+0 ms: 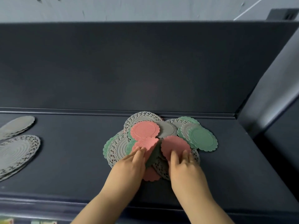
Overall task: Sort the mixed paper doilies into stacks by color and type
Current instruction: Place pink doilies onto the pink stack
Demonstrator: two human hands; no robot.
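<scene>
Now the left hand [134, 162] pinches a lifted pink doily [146, 143] at the near edge of the mixed pile [119, 149]. The right hand [184, 165] touches a second pink doily [175, 146], grip unclear. The grey stacks [16, 152] lie far left, nearer the left hand.

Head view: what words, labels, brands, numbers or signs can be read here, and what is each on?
No readable text anywhere.
mixed doilies: embossed and lace patterns only, no print.
sorted grey stacks: no print.
colourful items at the bottom left edge: cut off and too blurred to read.
</scene>
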